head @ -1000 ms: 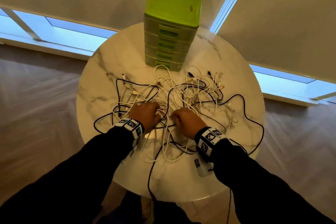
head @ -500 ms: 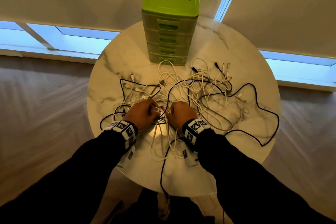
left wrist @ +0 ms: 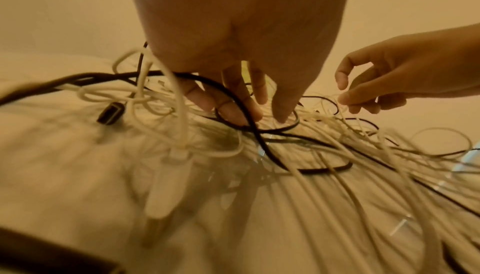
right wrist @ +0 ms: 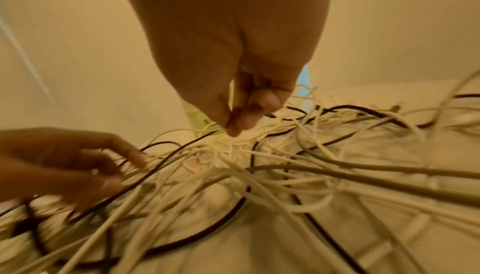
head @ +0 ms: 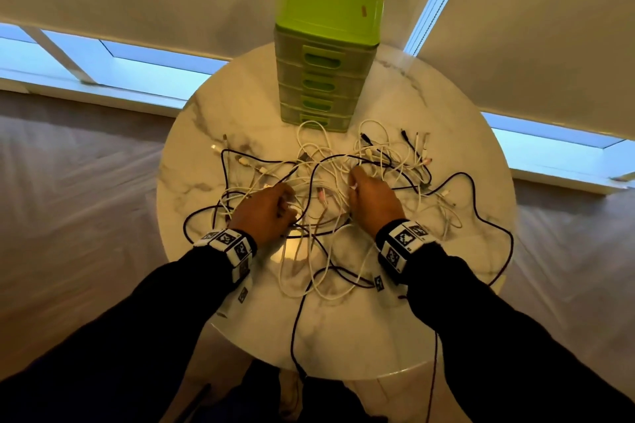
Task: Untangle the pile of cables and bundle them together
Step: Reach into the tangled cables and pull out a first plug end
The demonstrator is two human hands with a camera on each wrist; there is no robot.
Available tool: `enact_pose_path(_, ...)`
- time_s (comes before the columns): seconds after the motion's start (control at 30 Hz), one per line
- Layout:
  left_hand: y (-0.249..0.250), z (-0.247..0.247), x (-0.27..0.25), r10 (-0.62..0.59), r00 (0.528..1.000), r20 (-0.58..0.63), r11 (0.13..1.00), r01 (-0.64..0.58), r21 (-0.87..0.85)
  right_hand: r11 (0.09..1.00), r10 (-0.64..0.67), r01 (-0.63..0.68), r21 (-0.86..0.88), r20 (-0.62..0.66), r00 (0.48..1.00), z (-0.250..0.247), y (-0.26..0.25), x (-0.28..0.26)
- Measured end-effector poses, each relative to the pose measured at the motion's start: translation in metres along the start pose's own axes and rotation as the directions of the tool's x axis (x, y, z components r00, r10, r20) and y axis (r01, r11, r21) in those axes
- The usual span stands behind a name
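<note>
A tangle of white and black cables (head: 330, 175) is spread over the round marble table (head: 343, 336). My left hand (head: 275, 206) is at the pile's left middle. In the left wrist view its curled fingers (left wrist: 233, 112) hold a black cable (left wrist: 259, 141) along with white loops. To the right of it, my right hand (head: 364, 192) reaches into the pile. The right wrist view shows its fingertips (right wrist: 239, 122) pinched together on thin white cable strands (right wrist: 233, 145). A gap of loose cables separates the two hands.
A green plastic drawer unit (head: 330, 45) stands at the table's far edge, just behind the cables. One black cable (head: 295, 336) hangs over the near edge, and another loops toward the right rim (head: 481, 216). Windows and blinds lie beyond.
The hands were close together at the pile's centre; now they are apart. The right hand has moved away from me and to the right, deeper into the pile.
</note>
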State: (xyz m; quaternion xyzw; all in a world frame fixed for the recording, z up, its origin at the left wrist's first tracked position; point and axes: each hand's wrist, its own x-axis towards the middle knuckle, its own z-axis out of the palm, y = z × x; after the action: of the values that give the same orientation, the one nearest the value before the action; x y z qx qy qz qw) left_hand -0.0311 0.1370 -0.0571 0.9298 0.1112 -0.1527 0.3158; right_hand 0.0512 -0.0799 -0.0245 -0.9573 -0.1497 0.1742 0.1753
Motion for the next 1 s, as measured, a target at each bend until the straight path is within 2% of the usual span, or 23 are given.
enact_pose_path(0.07,0.004,0.003,-0.004,0.045,0.999,-0.021,0.999,-0.045,0.007,0.994,-0.087,0.093,-0.059,0.105,0.991,0.012,-0.014,-0.004)
enact_pose_path(0.13,0.006,0.008,-0.008,0.085,0.996,-0.015,0.994,-0.084,0.069,0.995,-0.039,0.056,-0.086,0.188,0.981,0.026,-0.026,-0.003)
enact_pose_path(0.27,0.003,0.015,-0.020,0.119,0.992,0.053,0.959,-0.128,0.253,0.981,0.121,-0.094,-0.170,0.155,0.980,0.045,-0.033,0.006)
enact_pose_path(0.4,-0.003,0.018,-0.026,0.120,0.988,0.098,0.957,-0.141,0.253,0.991,0.095,-0.082,-0.104,0.133,0.987,0.054,-0.035,0.010)
enact_pose_path(0.43,-0.005,0.017,-0.026,0.117,0.987,0.107,0.958,-0.141,0.249,0.996,0.073,-0.066,-0.057,0.146,0.987,0.052,-0.034,0.009)
enact_pose_path(0.5,-0.007,0.015,-0.027,0.116,0.987,0.110,0.954,-0.142,0.263,0.989,-0.018,-0.011,0.149,0.188,0.982,0.041,-0.025,0.008)
enact_pose_path(0.6,-0.009,0.009,-0.026,0.095,0.991,0.096,0.957,-0.118,0.264,0.888,-0.153,0.016,0.460,0.261,0.953,0.006,-0.008,0.000)
enact_pose_path(0.73,-0.007,0.003,-0.021,0.070,0.995,0.067,0.980,-0.081,0.183,0.761,-0.138,-0.030,0.648,0.207,0.969,-0.040,0.018,-0.004)
enact_pose_path(0.8,-0.004,0.002,-0.022,0.095,0.995,-0.016,0.995,-0.094,0.025,0.728,-0.133,-0.019,0.686,0.169,0.977,-0.053,0.021,-0.008)
enact_pose_path(0.9,0.015,-0.003,-0.026,0.232,0.960,-0.155,0.939,-0.263,-0.224,0.740,-0.185,0.038,0.672,0.148,0.972,-0.055,0.006,-0.016)
enact_pose_path(1.0,0.035,-0.009,-0.028,0.353,0.930,-0.103,0.878,-0.368,-0.307,0.703,-0.214,0.071,0.708,0.115,0.970,-0.046,-0.016,-0.021)
